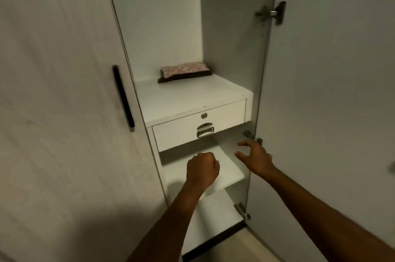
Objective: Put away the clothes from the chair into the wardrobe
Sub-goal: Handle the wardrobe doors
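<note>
A white wardrobe stands in front of me with its right door swung open. On its upper shelf lies a small folded pile of clothes, a pink patterned piece on top of a dark one, pushed to the back. My left hand is curled into a fist over the lower shelf, with nothing visible in it. My right hand hovers open beside it, fingers spread, close to the door's middle hinge. The chair is out of view.
A locked drawer with a metal pull handle sits under the upper shelf. The wardrobe's left door is closed, with a black bar handle. The bottom shelf and a strip of pale floor show below.
</note>
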`<state>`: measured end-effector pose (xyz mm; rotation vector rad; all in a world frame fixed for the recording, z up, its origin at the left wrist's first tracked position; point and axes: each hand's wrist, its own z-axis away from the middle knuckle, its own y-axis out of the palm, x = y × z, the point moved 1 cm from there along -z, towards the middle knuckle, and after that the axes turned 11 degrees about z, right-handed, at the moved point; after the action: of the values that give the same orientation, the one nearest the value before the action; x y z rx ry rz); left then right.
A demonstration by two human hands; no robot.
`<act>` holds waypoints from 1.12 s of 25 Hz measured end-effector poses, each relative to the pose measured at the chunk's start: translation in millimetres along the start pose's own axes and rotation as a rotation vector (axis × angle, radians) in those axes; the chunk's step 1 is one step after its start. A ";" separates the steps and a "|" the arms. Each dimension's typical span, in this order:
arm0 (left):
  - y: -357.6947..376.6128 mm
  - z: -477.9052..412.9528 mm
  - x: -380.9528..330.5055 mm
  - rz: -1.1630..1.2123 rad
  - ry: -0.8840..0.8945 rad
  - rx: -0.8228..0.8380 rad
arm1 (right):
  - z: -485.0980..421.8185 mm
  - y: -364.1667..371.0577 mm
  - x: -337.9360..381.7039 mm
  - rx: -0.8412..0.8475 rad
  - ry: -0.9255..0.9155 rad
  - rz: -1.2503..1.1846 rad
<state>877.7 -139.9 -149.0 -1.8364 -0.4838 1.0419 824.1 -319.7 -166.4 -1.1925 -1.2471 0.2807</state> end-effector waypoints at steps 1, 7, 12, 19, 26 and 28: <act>15.7 -0.7 -22.8 0.026 0.046 0.032 | 8.5 -23.6 -25.1 -0.057 0.045 0.011; 64.0 -14.6 -193.7 0.291 0.414 0.106 | 60.6 -180.2 -143.5 -0.722 0.321 -0.047; 99.3 -19.0 -317.0 0.442 0.466 0.108 | 79.0 -254.5 -223.3 -0.909 0.391 -0.018; 144.8 8.2 -403.0 0.588 0.481 0.045 | 88.6 -272.6 -275.1 -0.490 0.187 -0.430; 128.4 65.4 -326.0 0.744 0.302 -0.332 | 176.9 -224.6 -207.1 -0.347 -0.169 -0.600; 113.7 89.3 -288.3 0.851 0.212 -0.330 | 185.5 -202.6 -176.0 -0.191 -0.269 -0.644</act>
<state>630.9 -347.1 -135.5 -2.4978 0.3205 1.3355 520.7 -434.3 -131.1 -0.8658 -1.8537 -0.1657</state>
